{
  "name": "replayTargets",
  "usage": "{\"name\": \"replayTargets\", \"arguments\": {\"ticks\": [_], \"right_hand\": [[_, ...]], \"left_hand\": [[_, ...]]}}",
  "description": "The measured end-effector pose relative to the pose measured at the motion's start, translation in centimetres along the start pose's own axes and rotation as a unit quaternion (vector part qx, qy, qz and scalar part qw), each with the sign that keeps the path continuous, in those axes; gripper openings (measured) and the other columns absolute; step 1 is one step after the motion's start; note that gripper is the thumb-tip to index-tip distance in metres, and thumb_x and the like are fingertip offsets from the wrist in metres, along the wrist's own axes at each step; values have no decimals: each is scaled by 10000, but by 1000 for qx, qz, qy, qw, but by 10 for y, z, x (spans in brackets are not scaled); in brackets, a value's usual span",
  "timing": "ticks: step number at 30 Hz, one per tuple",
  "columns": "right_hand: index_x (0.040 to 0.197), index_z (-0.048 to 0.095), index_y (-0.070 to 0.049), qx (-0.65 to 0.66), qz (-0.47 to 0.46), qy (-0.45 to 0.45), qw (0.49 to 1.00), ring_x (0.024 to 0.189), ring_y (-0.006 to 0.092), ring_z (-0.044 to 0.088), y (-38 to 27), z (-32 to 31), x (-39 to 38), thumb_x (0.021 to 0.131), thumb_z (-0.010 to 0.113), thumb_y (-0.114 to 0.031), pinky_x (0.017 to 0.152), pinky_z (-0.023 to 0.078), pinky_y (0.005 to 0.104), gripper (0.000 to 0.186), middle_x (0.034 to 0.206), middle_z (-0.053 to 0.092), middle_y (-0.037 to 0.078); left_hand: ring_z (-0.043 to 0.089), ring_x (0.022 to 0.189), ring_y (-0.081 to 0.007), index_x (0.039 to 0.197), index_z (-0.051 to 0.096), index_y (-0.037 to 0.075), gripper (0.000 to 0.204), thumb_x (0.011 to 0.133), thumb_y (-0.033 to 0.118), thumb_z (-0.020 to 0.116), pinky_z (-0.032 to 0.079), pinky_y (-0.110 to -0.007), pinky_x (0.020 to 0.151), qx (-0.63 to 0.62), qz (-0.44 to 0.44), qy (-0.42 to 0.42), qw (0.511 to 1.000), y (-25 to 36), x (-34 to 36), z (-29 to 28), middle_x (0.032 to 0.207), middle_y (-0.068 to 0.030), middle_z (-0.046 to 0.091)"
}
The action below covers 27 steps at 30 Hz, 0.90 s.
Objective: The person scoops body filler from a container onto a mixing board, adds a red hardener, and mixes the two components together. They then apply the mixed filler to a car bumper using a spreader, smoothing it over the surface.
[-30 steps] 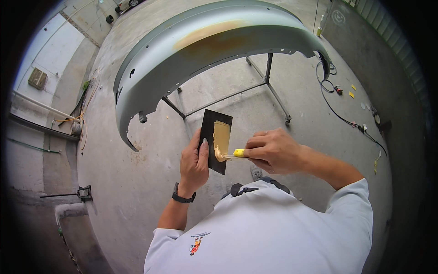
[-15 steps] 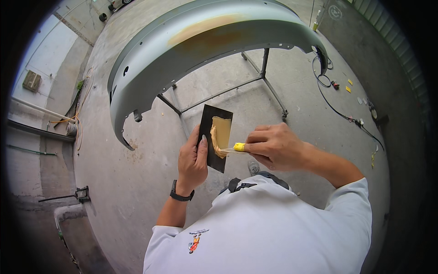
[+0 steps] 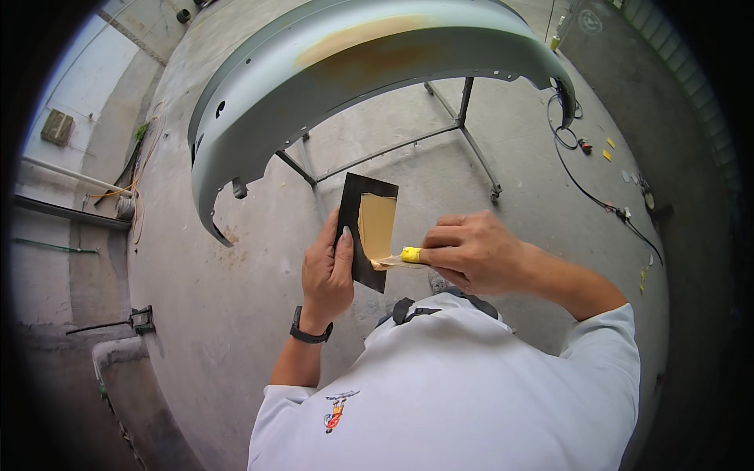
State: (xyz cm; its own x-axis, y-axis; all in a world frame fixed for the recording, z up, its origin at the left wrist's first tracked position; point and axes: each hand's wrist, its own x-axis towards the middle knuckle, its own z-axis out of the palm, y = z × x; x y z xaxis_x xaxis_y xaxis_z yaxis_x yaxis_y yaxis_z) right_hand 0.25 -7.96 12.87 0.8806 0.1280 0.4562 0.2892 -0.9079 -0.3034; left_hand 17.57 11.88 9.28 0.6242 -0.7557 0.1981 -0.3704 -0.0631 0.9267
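Observation:
My left hand grips the left side of a dark rectangular board, thumb on its face, holding it upright and slightly tilted. A smooth layer of tan putty covers much of the board, with a small lump near its lower part. My right hand is closed on a thin spreader with a yellow band beside my fingers; its blade meets the putty low on the board. Beyond both hands, a grey car bumper with a tan-orange patch on its upper middle rests on a wheeled metal stand.
Black cable, small yellow pieces and other small items lie on the concrete floor at the right. Orange hoses and pipes run along the left wall. Dark walls close in at the right.
The putty ridge along the board's left side has flattened into a smoother layer with a smaller lump low down. My left hand and the board have shifted slightly up and left.

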Motion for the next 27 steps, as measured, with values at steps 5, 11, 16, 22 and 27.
{"name": "replayTargets", "arguments": {"ticks": [5, 11, 16, 22, 27], "right_hand": [[1025, 758, -91, -34, -18, 10, 999, 796, 174, 675, 2, 1, 1, 856, 763, -59, 635, 573, 321, 172, 902, 667, -4], [1002, 759, -81, -71, 73, 64, 993, 841, 165, 689, 4, 5, -3, 816, 752, -49, 638, 578, 316, 189, 904, 656, 0], [950, 777, -98, -35, -49, 62, 996, 897, 172, 682, 5, 10, -17, 795, 777, -118, 736, 606, 341, 156, 1034, 706, 5], [933, 789, -161, 21, -132, 219, 966, 1090, 263, 684, 17, 30, -25, 839, 794, -164, 1095, 542, 617, 94, 1203, 718, 62], [921, 772, -138, 28, -120, 188, 974, 1182, 271, 660, 40, 30, -46, 839, 803, -118, 1146, 493, 667, 89, 1231, 698, 74]], "left_hand": [[640, 858, -100, 1492, 521, -81, 421, 1110, 91, 475, 531, -261, 774, -23, 38, -13, 999, 2, -3, 5, 1032, -92, 742], [644, 990, -98, 1501, 512, -85, 427, 1115, 93, 473, 527, -247, 863, -62, 56, -21, 996, -2, -7, 11, 1162, -108, 742], [655, 1107, -111, 1526, 466, -88, 435, 1138, 107, 436, 541, -253, 945, -182, -47, 10, 982, 3, -9, 11, 1322, -124, 685], [706, 1143, -164, 1553, 393, -99, 488, 1134, 148, 436, 579, -296, 987, -461, -107, 29, 880, 24, -32, 30, 1337, -170, 674], [713, 1161, -177, 1567, 366, -108, 517, 1127, 151, 444, 572, -299, 1002, -494, -133, 5, 859, 24, -38, 27, 1362, -187, 672]]}}
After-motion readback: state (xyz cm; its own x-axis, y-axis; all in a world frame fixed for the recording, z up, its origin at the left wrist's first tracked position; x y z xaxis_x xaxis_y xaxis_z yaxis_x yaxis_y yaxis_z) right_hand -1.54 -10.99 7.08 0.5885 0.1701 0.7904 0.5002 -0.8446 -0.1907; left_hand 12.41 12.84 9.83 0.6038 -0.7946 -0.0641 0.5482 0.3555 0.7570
